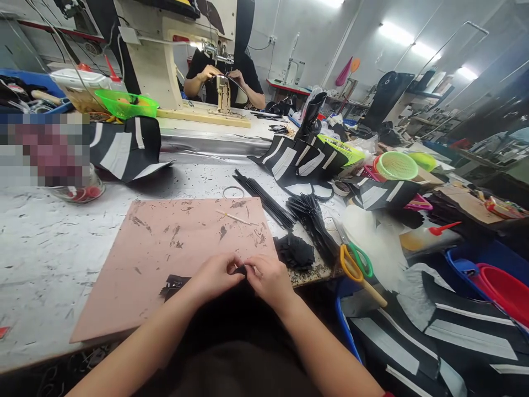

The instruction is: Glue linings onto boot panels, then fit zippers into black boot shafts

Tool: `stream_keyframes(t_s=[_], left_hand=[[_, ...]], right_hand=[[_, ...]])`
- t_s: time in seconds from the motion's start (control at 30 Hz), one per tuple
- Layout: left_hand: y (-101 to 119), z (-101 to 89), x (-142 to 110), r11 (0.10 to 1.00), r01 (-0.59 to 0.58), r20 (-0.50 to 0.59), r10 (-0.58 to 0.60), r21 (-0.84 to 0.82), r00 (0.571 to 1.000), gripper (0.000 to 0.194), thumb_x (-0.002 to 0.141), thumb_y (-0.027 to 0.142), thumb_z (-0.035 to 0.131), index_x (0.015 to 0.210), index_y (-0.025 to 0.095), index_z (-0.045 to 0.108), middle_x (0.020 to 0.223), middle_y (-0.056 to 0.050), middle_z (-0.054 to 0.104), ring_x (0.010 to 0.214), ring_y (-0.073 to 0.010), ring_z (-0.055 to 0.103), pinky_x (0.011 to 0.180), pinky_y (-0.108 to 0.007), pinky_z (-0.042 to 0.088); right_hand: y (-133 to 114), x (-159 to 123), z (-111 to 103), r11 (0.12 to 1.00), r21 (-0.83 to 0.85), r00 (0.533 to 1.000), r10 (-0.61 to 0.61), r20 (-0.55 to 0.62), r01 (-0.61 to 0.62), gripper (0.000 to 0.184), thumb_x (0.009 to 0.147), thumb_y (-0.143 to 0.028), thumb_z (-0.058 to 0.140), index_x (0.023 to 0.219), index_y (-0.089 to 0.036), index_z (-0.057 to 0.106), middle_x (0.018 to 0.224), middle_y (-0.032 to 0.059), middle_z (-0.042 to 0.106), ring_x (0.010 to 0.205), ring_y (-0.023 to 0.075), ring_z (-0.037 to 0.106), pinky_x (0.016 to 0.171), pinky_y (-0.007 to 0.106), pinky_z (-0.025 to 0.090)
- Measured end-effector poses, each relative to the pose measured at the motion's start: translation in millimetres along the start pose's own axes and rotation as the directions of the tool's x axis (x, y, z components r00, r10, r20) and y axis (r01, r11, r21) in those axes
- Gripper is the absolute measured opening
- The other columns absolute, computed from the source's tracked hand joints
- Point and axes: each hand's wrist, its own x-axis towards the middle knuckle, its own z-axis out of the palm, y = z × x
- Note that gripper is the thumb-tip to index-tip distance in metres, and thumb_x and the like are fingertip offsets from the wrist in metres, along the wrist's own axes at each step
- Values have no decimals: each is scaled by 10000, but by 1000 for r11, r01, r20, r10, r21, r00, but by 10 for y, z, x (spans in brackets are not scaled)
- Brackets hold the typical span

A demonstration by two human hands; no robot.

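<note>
Close together at the near edge of a pinkish board (194, 231), my left hand (217, 275) and my right hand (266, 278) pinch a small black piece (240, 269) between fingertips and thumbs. It looks like soft material, but its kind cannot be made out. Part of it is hidden by my fingers. Beside my left wrist lies a black scrap with shiny bits (176, 285). To the right of my right hand sits a pile of small black pieces (295, 251). A thin pale stick (236, 218) rests on the board.
Bundles of black strips (264, 198) lie beyond the board. Scissors with orange and green handles (356, 260) stand at the right, near a glue bottle with a red tip (430, 237). Black panels with white strips (124, 149) lie around. Across the table, a person (225, 82) works at a sewing machine.
</note>
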Motion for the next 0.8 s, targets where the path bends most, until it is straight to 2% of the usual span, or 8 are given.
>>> stream_keyframes(t_s=[0.13,0.27,0.33,0.4,0.5,0.6,0.7,0.8], left_hand=[[20,-6,-28,1000,-1,-4,1,-2,1000,167,645,293,485,756,191,556,586,49,452,572,-123,451,526,-228,313],[39,-62,-56,999,-1,15,1,32,1000,155,676,308,498,783,199,524,650,32,512,627,-142,496,559,-238,347],[41,-91,-76,998,-8,14,8,55,1000,135,685,298,505,777,199,500,693,21,541,657,-150,514,587,-247,365],[50,-109,-120,998,-34,19,33,60,999,136,692,282,515,801,205,488,729,17,563,685,-156,528,604,-252,376],[117,-98,-272,996,-64,32,62,69,998,224,693,260,542,910,222,504,812,4,604,750,-169,555,645,-260,399],[238,-62,-497,985,-140,64,134,103,989,361,699,215,559,1055,246,506,899,-9,637,814,-179,582,698,-266,424],[264,-90,-704,951,-269,117,253,150,960,434,721,220,584,1142,260,488,935,-11,655,875,-185,597,748,-265,431],[84,-253,-924,939,-204,123,175,279,977,396,706,306,638,1089,264,549,958,-30,658,891,-219,601,729,-282,438]], right_hand=[[16,31,27,939,199,955,293,-46,-279,133,736,-206,452,672,-195,569,640,28,608,591,145,541,573,261,423],[127,-56,-276,553,636,744,666,49,-538,144,689,-286,427,572,-205,451,530,-25,468,452,98,389,427,214,310],[197,-201,-564,538,588,748,638,183,-603,211,674,-308,427,491,-204,409,497,-24,435,443,95,353,422,215,282],[228,-381,-831,670,256,712,603,360,-697,237,656,-311,494,451,-198,459,459,-19,437,461,112,389,451,230,314],[166,-607,-945,785,-30,708,574,411,-619,143,614,-255,562,719,-204,644,686,20,615,564,143,494,562,265,410],[-10,-698,-646,810,83,751,494,439,-581,322,667,-352,548,934,-201,644,735,41,633,559,161,523,571,295,457],[-243,-687,-239,797,280,788,351,506,-535,327,712,-486,511,751,-199,662,582,37,584,612,214,565,599,330,482],[-396,-631,-67,776,399,803,220,553,-487,377,774,-509,454,648,-201,631,603,43,602,628,219,583,602,321,487]])
